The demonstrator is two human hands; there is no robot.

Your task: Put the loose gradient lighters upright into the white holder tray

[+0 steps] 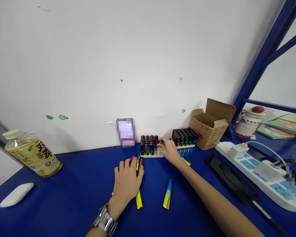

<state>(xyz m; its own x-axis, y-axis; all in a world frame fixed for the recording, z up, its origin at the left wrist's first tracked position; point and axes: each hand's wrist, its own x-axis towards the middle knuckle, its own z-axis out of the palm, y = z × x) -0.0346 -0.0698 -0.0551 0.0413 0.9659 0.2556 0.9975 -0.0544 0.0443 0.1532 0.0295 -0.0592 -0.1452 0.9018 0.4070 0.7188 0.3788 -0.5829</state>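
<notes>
My left hand (127, 179) curls over several shiny tubes, lighter-like in shape, with red, blue and yellow colouring. Red ends (141, 161) stick out past its fingers and a yellow end (139, 200) shows below the thumb; the fingers partly hide how they grip. My right hand (169, 148) pinches a dark-topped tube (160, 141) over the right part of a white holed rack (151, 156). Upright tubes (147, 144) with black tops fill the rack's left side, and open holes show at the right. One blue-and-yellow tube (168, 194) lies between my forearms.
A second rack (189, 146) of upright tubes stands beside an open cardboard box (207, 131). Further right lie a black phone (230, 177) and a power strip (251, 171). A phone-like screen (125, 132) leans on the wall. A drink bottle (34, 153) and white case (17, 195) are left.
</notes>
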